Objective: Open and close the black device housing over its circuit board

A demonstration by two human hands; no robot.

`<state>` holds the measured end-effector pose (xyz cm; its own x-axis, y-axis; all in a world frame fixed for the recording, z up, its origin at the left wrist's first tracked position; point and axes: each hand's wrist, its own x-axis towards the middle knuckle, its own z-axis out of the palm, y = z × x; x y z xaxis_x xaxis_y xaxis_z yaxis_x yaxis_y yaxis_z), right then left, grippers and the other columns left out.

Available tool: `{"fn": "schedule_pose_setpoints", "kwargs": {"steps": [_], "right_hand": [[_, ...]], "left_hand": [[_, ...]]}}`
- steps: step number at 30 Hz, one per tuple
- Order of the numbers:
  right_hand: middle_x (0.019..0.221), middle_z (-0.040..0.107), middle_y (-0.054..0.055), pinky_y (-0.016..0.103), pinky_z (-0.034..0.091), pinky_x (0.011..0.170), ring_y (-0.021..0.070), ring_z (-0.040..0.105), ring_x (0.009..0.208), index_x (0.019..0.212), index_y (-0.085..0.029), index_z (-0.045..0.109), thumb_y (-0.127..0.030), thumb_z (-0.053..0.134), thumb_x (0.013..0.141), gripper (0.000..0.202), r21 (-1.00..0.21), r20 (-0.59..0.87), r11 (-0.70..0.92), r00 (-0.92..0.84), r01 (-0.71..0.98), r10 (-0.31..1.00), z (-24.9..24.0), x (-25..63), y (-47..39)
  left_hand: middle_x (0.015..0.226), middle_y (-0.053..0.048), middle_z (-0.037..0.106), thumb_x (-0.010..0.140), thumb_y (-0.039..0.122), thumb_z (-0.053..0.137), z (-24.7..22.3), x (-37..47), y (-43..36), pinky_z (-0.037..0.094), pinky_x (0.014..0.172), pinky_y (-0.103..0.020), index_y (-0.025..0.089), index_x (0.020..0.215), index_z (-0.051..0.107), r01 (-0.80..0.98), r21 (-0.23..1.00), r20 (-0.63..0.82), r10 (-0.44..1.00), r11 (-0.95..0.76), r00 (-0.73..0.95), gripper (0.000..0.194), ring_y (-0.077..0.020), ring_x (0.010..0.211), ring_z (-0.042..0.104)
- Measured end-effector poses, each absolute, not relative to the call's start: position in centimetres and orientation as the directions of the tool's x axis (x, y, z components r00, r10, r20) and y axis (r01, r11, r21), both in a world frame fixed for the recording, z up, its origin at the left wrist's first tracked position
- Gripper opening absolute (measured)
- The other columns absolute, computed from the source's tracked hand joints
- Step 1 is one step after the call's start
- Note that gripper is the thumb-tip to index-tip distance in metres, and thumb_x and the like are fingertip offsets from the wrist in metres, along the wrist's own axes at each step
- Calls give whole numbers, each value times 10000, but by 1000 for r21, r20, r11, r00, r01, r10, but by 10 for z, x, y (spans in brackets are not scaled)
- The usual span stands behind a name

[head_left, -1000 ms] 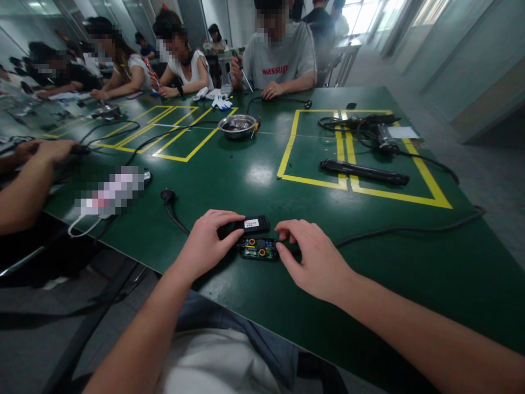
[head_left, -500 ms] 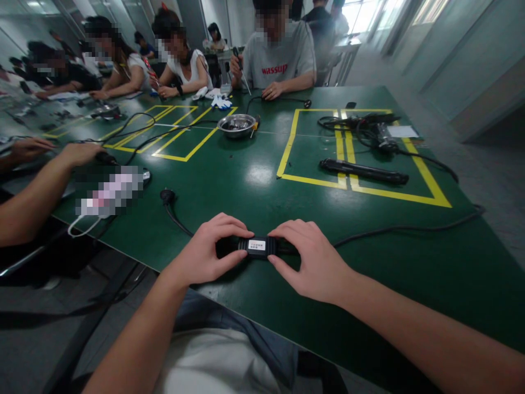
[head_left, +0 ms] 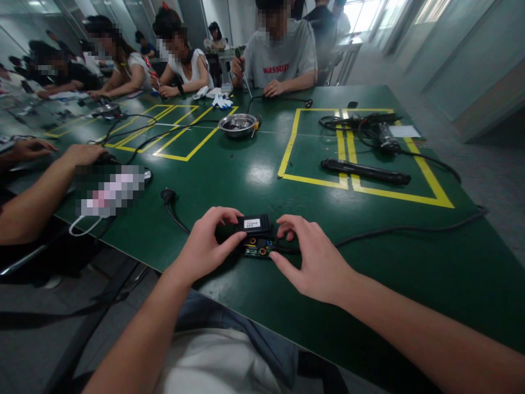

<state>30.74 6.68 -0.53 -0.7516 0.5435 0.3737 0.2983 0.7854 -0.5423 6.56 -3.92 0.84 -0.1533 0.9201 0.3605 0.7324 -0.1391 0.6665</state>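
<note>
Here the room was long and grey-walled, with bright windows (head_left: 361, 13) at the far end, their panes washed out. A green table (head_left: 254, 175) ran nearly its whole length, marked with yellow tape boxes (head_left: 348, 183); its left end faded into blur. People sat along the far and left sides, faces indistinct, and an arm (head_left: 36, 189) reached in from the left edge, its owner cut off. Beside that arm lay a pink object (head_left: 110, 191) too smeared to identify.

On the table's right half a black wand (head_left: 365, 171) lay across the tape, behind it a tangle of cables (head_left: 361, 126) and a white sheet (head_left: 404, 131). A steel bowl (head_left: 238, 125) stood mid-table, contents unclear. A black cord (head_left: 410, 227) ran off to the right, and a plug (head_left: 167, 194) lay left of the hands.

At the near edge the left hand (head_left: 205, 246) pinched the left end of a black cover (head_left: 253, 224), thumb below and fingers curled on top. The cover was tilted up off a circuit board (head_left: 257, 249) lying on the table, only a strip of which showed beneath. The right hand (head_left: 311, 257) had its fingertips curled at the cover's right end, thumb low by the board; whether it gripped or merely touched was hidden.
</note>
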Motion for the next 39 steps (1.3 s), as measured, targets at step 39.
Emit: {"fn": "schedule_pose_setpoints", "kwargs": {"steps": [39], "right_hand": [[922, 689, 41, 354, 482, 730, 210, 651, 803, 915, -236, 596, -149, 577, 1019, 137, -537, 353, 796, -783, 278, 511, -9, 306, 69]], "left_hand": [[852, -30, 629, 881, 133, 559, 17, 70, -43, 459, 682, -331, 204, 831, 645, 796, 561, 311, 949, -225, 50, 122, -192, 751, 606]]}}
